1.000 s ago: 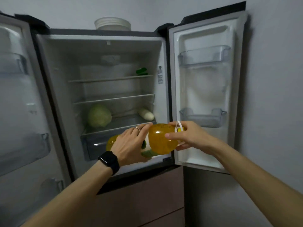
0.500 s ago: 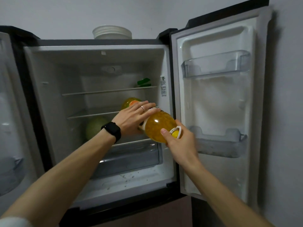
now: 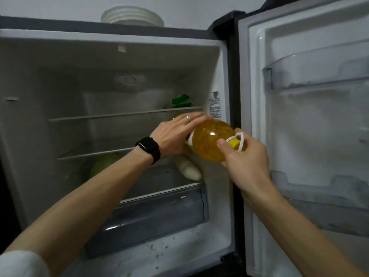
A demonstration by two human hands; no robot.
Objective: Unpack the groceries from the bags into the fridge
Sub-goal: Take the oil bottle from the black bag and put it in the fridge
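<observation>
Holding the yellow bottle [image 3: 209,142] on its side, cap toward the person, looked meant for sliding it base-first onto the middle shelf [image 3: 95,152] of the fridge [image 3: 119,47]. It hung at the shelf's right front, above a white radish [image 3: 189,168]. The left hand [image 3: 173,136] laid its fingers together over the body; the right hand [image 3: 243,156] curled its fingers round the cap end

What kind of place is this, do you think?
Probably a home kitchen. An open fridge holds a cabbage and a white radish, a stack of plates sits on top of it, and the left hand and right hand hold a bottle of yellow liquid at its shelves.
</observation>
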